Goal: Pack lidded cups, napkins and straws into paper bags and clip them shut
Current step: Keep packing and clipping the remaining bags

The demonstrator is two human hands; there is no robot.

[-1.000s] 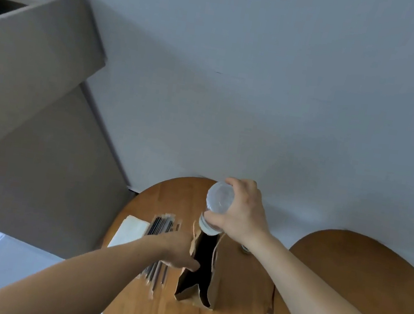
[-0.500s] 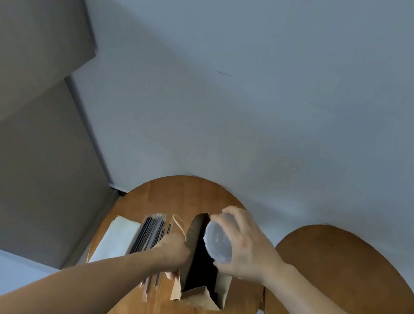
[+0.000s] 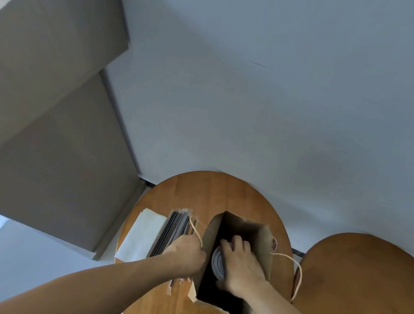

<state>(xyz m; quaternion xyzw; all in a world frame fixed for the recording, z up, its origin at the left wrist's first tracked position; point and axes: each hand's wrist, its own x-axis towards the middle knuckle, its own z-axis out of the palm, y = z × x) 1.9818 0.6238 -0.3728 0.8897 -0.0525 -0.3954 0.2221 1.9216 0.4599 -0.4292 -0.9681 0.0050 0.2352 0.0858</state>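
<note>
Both forearms span the bottom of the frame, lower centre. We see the left hand (image 3: 187,254) with fingers curled tight at the left rim of the paper bag (image 3: 264,242), right where the left cord handle (image 3: 196,232) comes out of the fist. Whether it pinches rim, cord or both, we can't tell. Right hand (image 3: 240,266) is down in the bag mouth, fingers curled over the top of the lidded cup (image 3: 216,261), gripping it from above. Cup is clear plastic, lid tilted toward the camera, partly inside the opening near the left inner wall. Its base is lost in the dark interior. Bag stands upright and open on the round table (image 3: 211,192), lower centre of the frame, with a ragged flap at its near-left corner. Right cord handle (image 3: 297,275) loops out over the table's right edge. Just left of the bag, partly under the left hand, we see a row of dark straws (image 3: 173,228) lying flat. Left of those is a white stack of napkins (image 3: 142,233) at the table's left edge. Small round item (image 3: 274,243) peeks out behind the bag's right wall, too hidden to identify. Second round table (image 3: 369,288) sits lower right, just beside the first with a narrow gap between. Beyond, a pale grey wall (image 3: 291,88) fills the upper frame, and a grey cabinet block (image 3: 37,77) sits upper left.
</note>
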